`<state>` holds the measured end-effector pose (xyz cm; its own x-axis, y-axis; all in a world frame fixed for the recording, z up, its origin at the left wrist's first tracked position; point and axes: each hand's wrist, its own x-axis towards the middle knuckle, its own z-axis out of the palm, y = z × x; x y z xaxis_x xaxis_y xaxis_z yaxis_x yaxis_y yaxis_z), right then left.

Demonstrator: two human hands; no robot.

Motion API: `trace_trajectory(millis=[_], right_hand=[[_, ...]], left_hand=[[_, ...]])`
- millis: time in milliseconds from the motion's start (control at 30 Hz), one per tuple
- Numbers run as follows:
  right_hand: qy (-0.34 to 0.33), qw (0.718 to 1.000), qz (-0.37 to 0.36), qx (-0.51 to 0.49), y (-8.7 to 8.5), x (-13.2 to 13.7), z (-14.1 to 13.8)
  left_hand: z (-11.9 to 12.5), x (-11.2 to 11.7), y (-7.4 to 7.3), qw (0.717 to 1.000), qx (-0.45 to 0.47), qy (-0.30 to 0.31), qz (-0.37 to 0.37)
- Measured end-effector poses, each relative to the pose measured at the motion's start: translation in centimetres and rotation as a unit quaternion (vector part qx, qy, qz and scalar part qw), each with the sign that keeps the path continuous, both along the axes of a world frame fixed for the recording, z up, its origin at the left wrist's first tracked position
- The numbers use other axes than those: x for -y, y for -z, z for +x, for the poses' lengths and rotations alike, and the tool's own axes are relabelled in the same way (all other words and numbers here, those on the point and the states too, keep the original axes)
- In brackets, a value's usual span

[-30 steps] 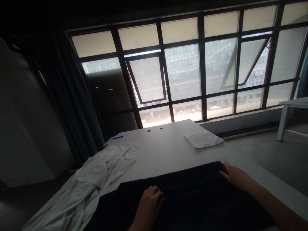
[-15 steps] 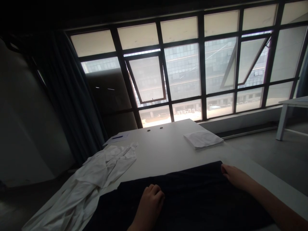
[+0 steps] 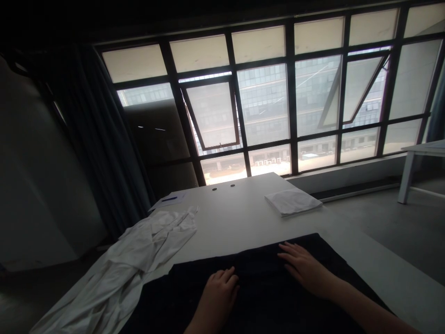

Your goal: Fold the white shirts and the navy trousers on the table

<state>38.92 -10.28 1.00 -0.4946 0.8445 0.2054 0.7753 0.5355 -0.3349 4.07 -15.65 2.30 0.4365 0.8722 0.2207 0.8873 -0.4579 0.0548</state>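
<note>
While on dark cloth (image 3: 260,297) — hands (image 3: 219,292) (image 3: 308,271) apart, palms down.

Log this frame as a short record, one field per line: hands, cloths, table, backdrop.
left hand: on the dark cloth, fingers curled
right hand: on the dark cloth, near its far edge, fingers spread
dark cloth: laid out on the table, near side
white cloth: crumpled, left of the dark cloth
white bundle: flat, beyond the dark cloth, toward the right edge
table: white
pen: on paper, far left
backdrop: windows, two panes tilted open; dark curtain at left
</note>
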Motion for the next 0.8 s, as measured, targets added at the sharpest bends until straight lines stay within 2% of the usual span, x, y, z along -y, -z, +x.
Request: trace_trajectory(millis=[67,100,233,333,467,567,633,700,800], right_hand=[[-0.04,0.998,-0.048,0.012,0.5,0.0,-0.7],[-0.037,0.997,-0.059,0.021,0.8,-0.1,-0.7],[0.038,0.996,-0.059,0.049,2.0,-1.3,0.9],[0.092,0.991,-0.067,0.076,2.4,-1.9,2.5],[0.147,0.976,-0.104,0.125,1.7,-2.5,3.4],[0.186,0.962,-0.103,0.171,0.6,-2.7,1.9],[0.15,0.971,-0.057,0.175,-0.2,-2.7,-0.8],[0.044,0.99,-0.006,0.133,-0.9,-2.5,-4.7],[-0.094,0.994,0.003,0.054,-1.4,-2.0,-11.7]], left_hand=[[0.2,0.0,-0.1,1.0,-0.012,0.001,0.004],[0.3,0.0,-0.2,1.0,-0.015,0.002,0.002],[-0.3,-0.3,-0.9,0.999,-0.01,-0.032,-0.03],[-2.1,-0.9,-1.2,0.996,0.0,-0.086,-0.031],[-4.9,-1.9,-0.4,0.987,-0.019,-0.146,-0.06],[-5.7,-2.5,0.6,0.983,-0.032,-0.152,-0.101],[-5.7,-2.8,1.2,0.981,-0.036,-0.151,-0.114],[-5.7,-3.0,1.5,0.98,-0.038,-0.157,-0.115],[-5.6,-3.1,1.6,0.98,-0.04,-0.158,-0.112]])
